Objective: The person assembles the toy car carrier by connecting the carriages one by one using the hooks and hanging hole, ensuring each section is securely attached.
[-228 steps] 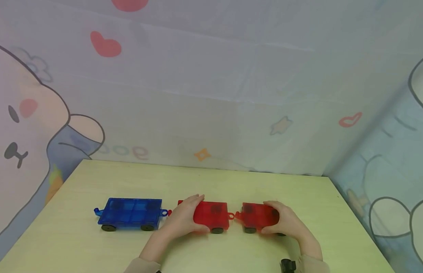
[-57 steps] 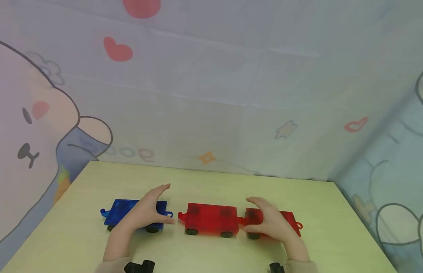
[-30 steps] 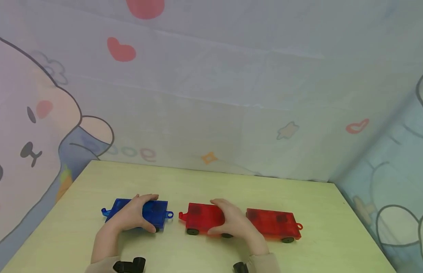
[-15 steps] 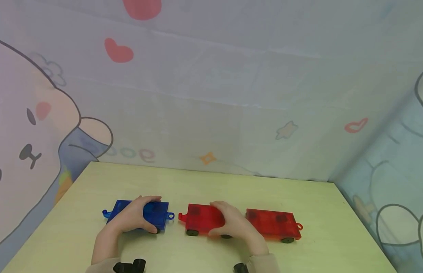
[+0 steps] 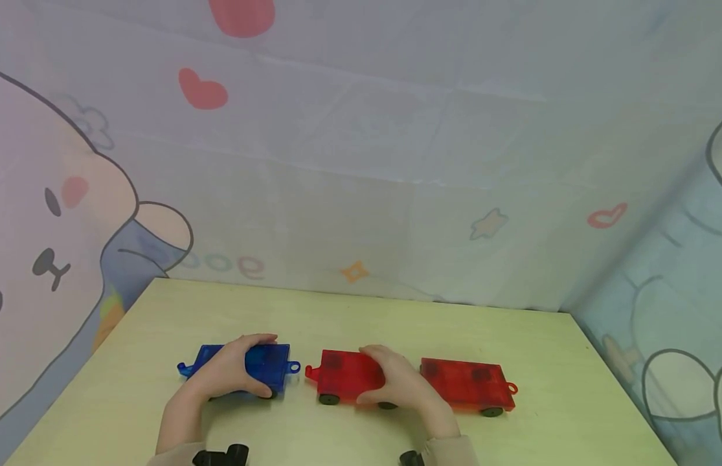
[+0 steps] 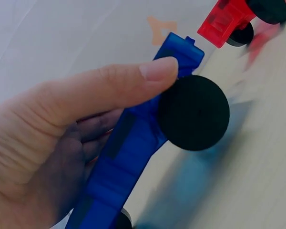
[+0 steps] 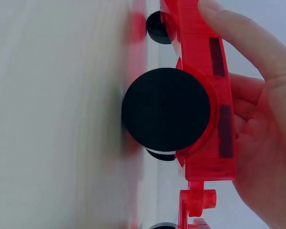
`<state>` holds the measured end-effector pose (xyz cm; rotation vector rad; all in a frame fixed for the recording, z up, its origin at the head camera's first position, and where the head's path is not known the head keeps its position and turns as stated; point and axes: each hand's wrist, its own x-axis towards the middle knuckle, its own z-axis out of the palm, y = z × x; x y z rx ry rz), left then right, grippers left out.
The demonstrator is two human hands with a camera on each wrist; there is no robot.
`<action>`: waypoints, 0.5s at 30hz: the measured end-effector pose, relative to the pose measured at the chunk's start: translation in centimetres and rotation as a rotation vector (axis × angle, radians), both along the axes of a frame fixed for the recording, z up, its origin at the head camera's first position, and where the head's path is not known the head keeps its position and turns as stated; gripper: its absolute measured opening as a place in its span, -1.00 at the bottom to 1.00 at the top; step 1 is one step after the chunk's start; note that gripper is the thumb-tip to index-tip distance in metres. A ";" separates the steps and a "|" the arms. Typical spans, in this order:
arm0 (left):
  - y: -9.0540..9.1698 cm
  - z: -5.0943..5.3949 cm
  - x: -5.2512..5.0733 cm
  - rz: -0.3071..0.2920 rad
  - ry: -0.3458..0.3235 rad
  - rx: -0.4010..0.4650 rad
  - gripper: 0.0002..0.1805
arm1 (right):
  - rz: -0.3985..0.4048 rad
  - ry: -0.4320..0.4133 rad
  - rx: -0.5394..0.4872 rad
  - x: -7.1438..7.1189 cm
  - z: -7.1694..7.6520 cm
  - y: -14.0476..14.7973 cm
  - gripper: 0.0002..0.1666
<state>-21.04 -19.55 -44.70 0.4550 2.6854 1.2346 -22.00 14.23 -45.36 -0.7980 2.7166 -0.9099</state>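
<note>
My left hand (image 5: 229, 369) grips the blue wheeled car (image 5: 270, 366) across its front and back edges; in the left wrist view the thumb lies along the blue car's side (image 6: 117, 157), just above a black wheel (image 6: 195, 113). My right hand (image 5: 398, 378) holds the middle red car (image 5: 346, 374) the same way, thumb on its side in the right wrist view. A small gap separates the blue ring (image 5: 293, 367) from the red hook (image 5: 311, 372). Behind my right hand, the second red car (image 5: 468, 383) stands at the right; a red hook and ring (image 7: 196, 200) meet between the two red cars.
The pale yellow table (image 5: 337, 317) carries all three cars in a row. A printed cloth (image 5: 337, 129) hangs behind the table's back edge, and another patterned cloth (image 5: 675, 291) stands along the right side. Dark devices (image 5: 223, 455) are worn at both wrists.
Over the last second the blue car has moved slightly right, nearer the red hook, with my left hand around it. Earlier, my right hand went from the right red car to the middle one.
</note>
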 end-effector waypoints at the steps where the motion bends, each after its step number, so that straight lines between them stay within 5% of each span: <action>1: 0.0 0.0 0.0 0.001 0.003 0.003 0.08 | 0.001 0.001 0.000 0.0 0.0 0.0 -0.04; 15: 0.5 0.0 -0.1 0.004 0.021 0.030 0.06 | 0.002 0.015 -0.008 0.0 -0.2 0.1 -0.03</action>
